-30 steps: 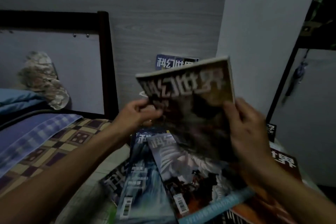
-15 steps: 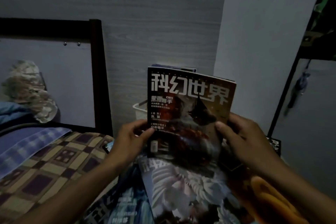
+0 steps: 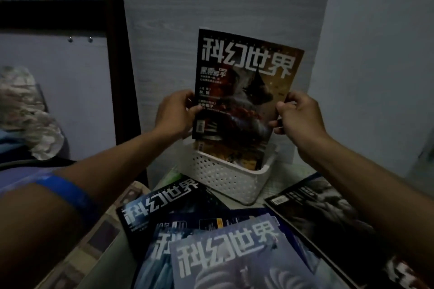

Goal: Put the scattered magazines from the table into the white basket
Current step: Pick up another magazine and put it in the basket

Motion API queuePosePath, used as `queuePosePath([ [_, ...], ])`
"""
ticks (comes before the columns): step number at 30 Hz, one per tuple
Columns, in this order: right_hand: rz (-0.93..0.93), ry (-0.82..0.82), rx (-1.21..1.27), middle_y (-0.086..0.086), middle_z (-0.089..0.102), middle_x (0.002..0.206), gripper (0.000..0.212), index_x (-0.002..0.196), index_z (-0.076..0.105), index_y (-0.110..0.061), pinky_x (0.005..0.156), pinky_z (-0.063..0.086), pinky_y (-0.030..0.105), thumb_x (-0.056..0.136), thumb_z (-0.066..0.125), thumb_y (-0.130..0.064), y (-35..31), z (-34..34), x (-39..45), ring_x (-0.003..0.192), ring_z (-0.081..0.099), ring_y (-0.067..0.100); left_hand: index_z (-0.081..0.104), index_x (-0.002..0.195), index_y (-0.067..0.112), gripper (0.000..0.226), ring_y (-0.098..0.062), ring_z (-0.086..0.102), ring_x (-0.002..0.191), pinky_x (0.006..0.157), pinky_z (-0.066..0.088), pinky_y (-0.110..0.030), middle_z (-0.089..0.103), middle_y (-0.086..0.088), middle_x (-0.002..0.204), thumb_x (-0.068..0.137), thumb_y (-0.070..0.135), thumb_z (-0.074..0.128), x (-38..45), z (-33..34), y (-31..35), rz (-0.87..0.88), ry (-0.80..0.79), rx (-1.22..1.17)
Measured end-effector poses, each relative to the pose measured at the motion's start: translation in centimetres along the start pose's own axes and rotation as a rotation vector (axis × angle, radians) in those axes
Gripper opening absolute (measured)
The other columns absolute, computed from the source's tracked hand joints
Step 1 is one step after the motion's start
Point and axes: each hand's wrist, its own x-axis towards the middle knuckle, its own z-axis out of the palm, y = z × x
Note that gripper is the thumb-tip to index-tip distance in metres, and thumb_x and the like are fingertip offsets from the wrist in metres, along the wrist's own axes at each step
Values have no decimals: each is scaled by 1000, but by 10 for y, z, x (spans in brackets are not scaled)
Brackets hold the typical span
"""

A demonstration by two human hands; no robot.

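Magazines (image 3: 237, 162) already fill the white basket (image 3: 225, 180) at frame centre; scattered magazines (image 3: 225, 258) crowd the lower surface (image 3: 291, 170); bare strip right of basket.

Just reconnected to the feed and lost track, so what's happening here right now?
A person holds an upright dark-covered magazine with orange at its top right by its side edges, left hand and right hand, just above the white perforated plastic basket. The basket already holds at least one magazine. Several more, including a pale blue-covered magazine, lie scattered on the table in front.
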Motion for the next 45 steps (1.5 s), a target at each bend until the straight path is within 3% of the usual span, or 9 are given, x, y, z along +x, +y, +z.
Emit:
queuePosePath([
  [7,-73,187,-168,0,76,88,15,99,77,-17,75,62,43,89,67,-21,62,24,18,74,73,17,68,91,31,5,-14,63,79,66,47,-32,68,9,86,88,35,68,-5,42,-40,-68,-34,142],
  [15,-214,185,-258,5,75,101,24,112,72,-16,85,57,35,90,61,-13,63,2,-17,90,69,17,45,93,25,29,-19,60,77,63,41,-32,62,4,85,85,41,68,-31,44,-25,-127,5,157],
  [20,-452,-130,-558,-10,73,82,15,95,73,-28,61,50,23,88,65,-17,54,-55,-124,69,65,3,54,90,18,18,-24,57,67,64,34,-31,64,-4,77,85,35,56,-114,-7,-10,544,40,368],
  [25,-174,-425,-975,-8,73,94,20,92,69,-31,68,50,30,85,59,-46,49,-73,-173,85,66,16,65,76,17,42,-22,61,59,53,37,-29,70,-6,70,94,51,47,-187,-51,-13,273,-343,493],
  [30,-78,-537,-1032,-2,72,100,36,104,65,-27,74,55,34,85,54,-56,40,-81,-202,88,67,18,48,59,19,58,-15,53,49,46,30,-27,59,1,58,94,61,28,-245,-69,12,253,-359,710],
  [35,44,-487,-833,-12,67,84,33,98,68,-30,68,52,31,79,62,-57,33,-93,-219,76,64,7,49,49,18,75,-4,46,38,41,25,-21,46,5,42,84,78,24,-281,-70,48,3,-385,385],
  [39,122,-456,-540,-12,74,78,11,81,75,-31,68,53,28,82,72,-42,35,-101,-240,70,67,0,74,82,6,28,-31,70,74,71,57,-36,74,-12,80,84,34,71,-257,-87,54,-851,-589,-556],
  [42,213,-410,-344,-6,76,79,4,82,76,-26,76,59,36,79,78,-28,38,-101,-253,73,71,6,72,104,13,25,-32,73,86,76,59,-42,77,-9,96,79,14,74,-265,-87,60,-714,-681,-617],
  [45,267,-377,-321,2,73,78,25,96,65,-31,71,58,37,77,80,-31,40,-102,-256,72,70,12,65,113,26,33,-19,74,88,75,61,-37,77,4,95,85,8,68,-283,-78,71,-511,-534,-579],
])
